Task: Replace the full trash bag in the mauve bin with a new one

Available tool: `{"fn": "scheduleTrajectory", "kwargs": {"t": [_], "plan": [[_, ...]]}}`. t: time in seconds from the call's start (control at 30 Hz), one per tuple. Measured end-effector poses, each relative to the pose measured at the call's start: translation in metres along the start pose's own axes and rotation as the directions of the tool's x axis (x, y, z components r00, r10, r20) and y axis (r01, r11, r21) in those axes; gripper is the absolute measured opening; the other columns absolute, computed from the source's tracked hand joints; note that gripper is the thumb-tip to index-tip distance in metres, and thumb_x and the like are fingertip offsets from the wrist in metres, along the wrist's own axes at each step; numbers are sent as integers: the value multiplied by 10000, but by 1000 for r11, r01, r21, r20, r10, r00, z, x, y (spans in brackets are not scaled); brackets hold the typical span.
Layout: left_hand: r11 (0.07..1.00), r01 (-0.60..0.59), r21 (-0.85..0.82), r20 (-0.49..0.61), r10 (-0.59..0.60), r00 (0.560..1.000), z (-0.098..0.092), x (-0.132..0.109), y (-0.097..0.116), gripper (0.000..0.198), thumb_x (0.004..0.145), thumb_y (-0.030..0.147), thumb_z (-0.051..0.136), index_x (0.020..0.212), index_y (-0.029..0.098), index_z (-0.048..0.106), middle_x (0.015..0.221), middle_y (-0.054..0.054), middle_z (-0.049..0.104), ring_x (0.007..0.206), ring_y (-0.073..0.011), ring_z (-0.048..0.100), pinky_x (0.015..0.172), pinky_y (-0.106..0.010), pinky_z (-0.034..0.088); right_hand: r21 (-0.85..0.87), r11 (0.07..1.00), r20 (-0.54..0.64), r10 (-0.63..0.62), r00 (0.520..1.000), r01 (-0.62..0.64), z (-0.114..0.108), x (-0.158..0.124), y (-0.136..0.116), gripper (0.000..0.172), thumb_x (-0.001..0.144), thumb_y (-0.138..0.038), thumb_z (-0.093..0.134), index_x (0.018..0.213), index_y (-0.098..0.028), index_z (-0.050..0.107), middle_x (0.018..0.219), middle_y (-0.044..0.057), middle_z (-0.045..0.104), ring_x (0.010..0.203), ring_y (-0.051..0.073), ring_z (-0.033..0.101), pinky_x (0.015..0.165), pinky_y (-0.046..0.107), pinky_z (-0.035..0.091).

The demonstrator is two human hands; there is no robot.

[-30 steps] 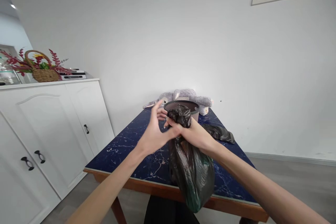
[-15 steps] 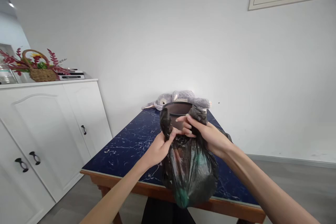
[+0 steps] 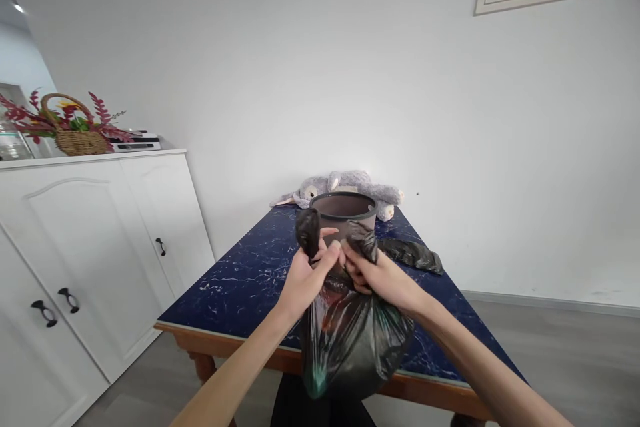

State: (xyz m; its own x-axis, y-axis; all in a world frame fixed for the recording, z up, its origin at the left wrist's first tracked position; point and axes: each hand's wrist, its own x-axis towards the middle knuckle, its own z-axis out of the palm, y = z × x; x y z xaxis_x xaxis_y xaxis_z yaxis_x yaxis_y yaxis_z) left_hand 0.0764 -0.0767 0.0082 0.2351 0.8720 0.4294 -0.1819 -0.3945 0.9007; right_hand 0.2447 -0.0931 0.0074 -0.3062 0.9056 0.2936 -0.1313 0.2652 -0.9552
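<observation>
A filled black plastic garbage bag (image 3: 353, 340) hangs from both hands at the near edge of the table, with green and reddish contents showing through the thin film. My left hand (image 3: 311, 277) is closed around one gathered end of its top, which sticks up above the fingers. My right hand (image 3: 377, 273) grips the other twisted end, its thumb and fingers close to the left thumb. Just beyond the hands stands a brownish trash bin (image 3: 345, 205) with a dark rim; its lower front is hidden by the hands and bag.
On the dark blue marbled table (image 3: 240, 280) lies a folded black plastic bundle (image 3: 413, 255), right of the bin. Behind the bin a grey plush toy (image 3: 357, 180) rests against the wall. A white cabinet (image 3: 100, 247) with a flower basket (image 3: 83, 141) stands left.
Both hands have come closer together at the bag's top, the right one moving down and left. The bag has shifted slightly left, and the black bundle on the table is more visible.
</observation>
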Motion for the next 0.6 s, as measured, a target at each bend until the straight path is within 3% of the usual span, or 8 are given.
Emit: {"fn": "scheduleTrajectory", "kwargs": {"t": [0.1, 0.2, 0.27, 0.37, 0.5, 0.6], "plan": [[990, 82, 112, 67, -90, 994, 2, -3, 2, 438, 813, 557, 869, 1027, 189, 767, 759, 8, 635, 767, -161, 619, 786, -280, 524, -324, 942, 43, -76, 996, 86, 4, -4, 0, 290, 972, -433, 663, 801, -214, 580, 737, -22, 528, 687, 150, 467, 618, 286, 409], [971, 179, 161, -41, -175, 984, 3, -4, 3, 482, 778, 605, 870, 664, 179, 675, 608, 2, 593, 656, -168, 591, 729, -299, 510, -370, 927, 109, -12, 994, 52, 2, -7, -4, 319, 1022, -469, 594, 820, -223, 564, 713, -30, 521, 662, 155, 475, 626, 303, 410], [971, 220, 100, -147, -204, 968, 3, -4, 2, 567, 758, 654, 861, 597, 194, 573, 555, 27, 525, 581, -143, 522, 653, -289, 471, -249, 969, 182, 49, 982, -3, 0, -9, -5, 374, 1015, -561, 613, 854, -229, 547, 667, -61, 445, 594, 135, 413, 596, 301, 394], [976, 219, -15, -202, -217, 955, 1, -2, -1, 652, 742, 707, 846, 610, 220, 434, 566, 69, 383, 553, -105, 385, 564, -260, 371, 68, 998, 216, 2, 976, -17, -3, -11, -6, 402, 973, -598, 694, 940, -210, 594, 694, -81, 372, 603, 114, 367, 702, 315, 467], [986, 168, 9, -126, -165, 978, -2, -2, -3, 716, 843, 780, 705, 626, 244, 282, 620, 72, 248, 581, -106, 269, 556, -268, 309, 364, 931, 117, -29, 993, -16, -1, -10, -3, 386, 946, -570, 752, 962, -191, 680, 665, -86, 342, 615, 114, 384, 855, 334, 525], [991, 81, 107, -12, -80, 997, -3, -4, 2, 658, 969, 793, 495, 653, 236, 342, 634, 61, 252, 582, -121, 273, 589, -286, 328, 484, 875, -5, 25, 1000, -19, 1, -6, -2, 371, 877, -525, 836, 976, -200, 686, 639, -115, 259, 543, 83, 249, 767, 295, 547]]}}
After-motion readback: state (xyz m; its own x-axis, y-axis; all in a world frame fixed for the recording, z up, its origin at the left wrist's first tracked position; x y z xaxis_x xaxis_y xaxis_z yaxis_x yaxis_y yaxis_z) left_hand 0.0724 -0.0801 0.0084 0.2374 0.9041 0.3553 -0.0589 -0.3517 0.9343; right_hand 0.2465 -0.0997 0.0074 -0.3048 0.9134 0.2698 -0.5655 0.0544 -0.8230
